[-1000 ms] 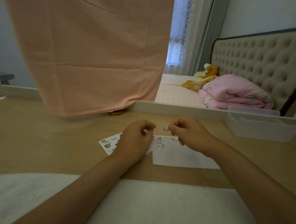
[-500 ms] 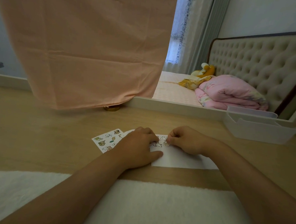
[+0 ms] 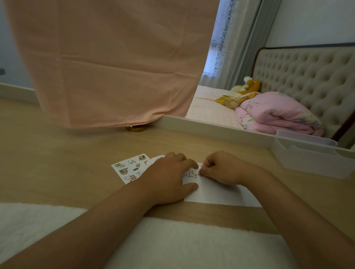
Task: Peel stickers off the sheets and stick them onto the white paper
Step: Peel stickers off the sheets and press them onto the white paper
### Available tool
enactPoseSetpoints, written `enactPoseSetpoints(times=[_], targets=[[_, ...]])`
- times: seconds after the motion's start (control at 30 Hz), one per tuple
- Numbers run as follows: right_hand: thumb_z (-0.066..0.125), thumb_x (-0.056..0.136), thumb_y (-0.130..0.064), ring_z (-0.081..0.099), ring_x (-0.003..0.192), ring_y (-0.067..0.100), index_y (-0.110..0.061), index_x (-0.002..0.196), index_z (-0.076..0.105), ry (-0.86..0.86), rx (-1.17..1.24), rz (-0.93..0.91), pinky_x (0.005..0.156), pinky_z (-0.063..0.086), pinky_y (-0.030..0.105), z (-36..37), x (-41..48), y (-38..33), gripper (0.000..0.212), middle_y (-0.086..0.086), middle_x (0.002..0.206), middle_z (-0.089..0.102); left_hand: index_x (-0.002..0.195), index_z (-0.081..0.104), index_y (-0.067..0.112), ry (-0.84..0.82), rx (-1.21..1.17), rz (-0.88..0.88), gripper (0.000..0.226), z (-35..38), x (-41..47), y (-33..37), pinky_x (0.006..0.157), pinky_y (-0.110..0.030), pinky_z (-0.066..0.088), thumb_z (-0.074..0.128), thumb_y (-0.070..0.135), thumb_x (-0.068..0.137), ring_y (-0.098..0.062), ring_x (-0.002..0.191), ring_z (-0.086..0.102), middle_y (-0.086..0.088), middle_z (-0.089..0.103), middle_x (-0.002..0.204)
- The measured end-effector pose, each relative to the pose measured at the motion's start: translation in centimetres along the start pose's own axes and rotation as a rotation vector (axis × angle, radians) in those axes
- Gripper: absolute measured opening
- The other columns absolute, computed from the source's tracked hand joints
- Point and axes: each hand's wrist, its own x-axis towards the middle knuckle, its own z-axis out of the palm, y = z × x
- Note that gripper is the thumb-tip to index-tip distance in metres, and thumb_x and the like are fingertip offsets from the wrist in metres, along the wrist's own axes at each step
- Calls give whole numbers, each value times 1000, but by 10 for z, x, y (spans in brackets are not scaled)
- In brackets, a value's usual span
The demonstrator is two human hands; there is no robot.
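1. Head view: left hand [image 3: 168, 181] lies flat with its fingers relaxed, pressing the white paper [image 3: 220, 195] onto the worktop [image 3: 47, 164].
2. Right hand [image 3: 225, 167] is curled. Its thumb and forefinger pinch a small sticker [image 3: 200, 174] against the paper's far edge, just beside the left fingertips.
3. Sticker sheet [image 3: 129, 169] lies left of the left hand, partly hidden by it.
4. White tray [image 3: 315, 162] sits well right of the right hand.

The left hand [image 3: 166, 181] covers part of the sticker sheet [image 3: 129, 169] and of the white paper [image 3: 220, 194], mid-frame. What the right hand [image 3: 226, 169] has under its curled fingertips is too small to tell.
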Motion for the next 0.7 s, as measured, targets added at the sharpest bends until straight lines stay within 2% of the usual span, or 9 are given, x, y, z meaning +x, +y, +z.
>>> enactPoseSetpoints(times=[0.07, 0.17, 0.23, 0.3, 0.43, 0.53, 0.63, 0.7], targets=[[68, 93, -37, 60, 76, 14, -14, 92, 75, 19, -1, 17, 71, 51, 31, 1, 2, 0, 24, 7, 94, 73, 139, 44, 41, -18, 13, 14, 48, 0, -1, 1, 102, -34, 38, 55, 53, 94, -11, 123, 39, 10, 47, 133], [74, 86, -46, 61, 71, 12, -22, 94, 71, 100, 26, 56, 62, 48, 27, 3, 0, 2, 26, -4, 87, 66, 137, 46, 45, -32, 49, 37, 41, -1, -2, 2, 97, -32, 37, 51, 51, 97, -12, 118, 39, 9, 47, 125], [76, 83, -47, 61, 82, 14, -30, 101, 61, 172, 5, 62, 70, 48, 29, 5, -1, 8, 28, -8, 90, 60, 135, 50, 46, -39, 46, 37, 38, -2, -3, 3, 94, -30, 34, 50, 50, 98, -10, 118, 39, 10, 47, 126], [73, 88, -39, 59, 88, 14, -34, 104, 57, 200, 19, 27, 77, 47, 31, 8, -4, 15, 23, -9, 92, 59, 135, 52, 46, -43, 39, 32, 37, -2, -3, 4, 95, -29, 33, 50, 49, 98, -9, 120, 39, 11, 46, 128], [67, 92, -26, 59, 89, 8, -37, 112, 60, 226, 105, -106, 84, 49, 30, 10, -17, 19, 24, -13, 92, 64, 136, 52, 45, -41, 63, 28, 38, -3, -5, 7, 98, -31, 36, 49, 49, 98, -9, 122, 39, 11, 46, 131], [58, 96, -25, 56, 101, 7, -40, 126, 62, 246, -19, -224, 85, 44, 27, 14, -27, 18, 34, -17, 108, 58, 136, 52, 45, -34, 75, 23, 38, -2, -6, 7, 97, -30, 37, 48, 49, 98, -8, 121, 40, 11, 46, 130], [48, 99, -28, 50, 115, 14, -39, 138, 58, 178, -271, -269, 86, 42, 29, 18, -37, 17, 41, -10, 128, 50, 136, 53, 43, -43, 85, 11, 38, -2, -7, 8, 95, -29, 37, 48, 49, 99, -8, 119, 41, 11, 48, 129], [45, 100, -28, 43, 123, 17, -38, 145, 51, 153, -355, -268, 90, 43, 32, 19, -41, 15, 46, -7, 136, 44, 136, 53, 42, -52, 103, 7, 38, -2, -7, 10, 95, -29, 38, 46, 49, 100, -8, 119, 41, 11, 48, 130]])
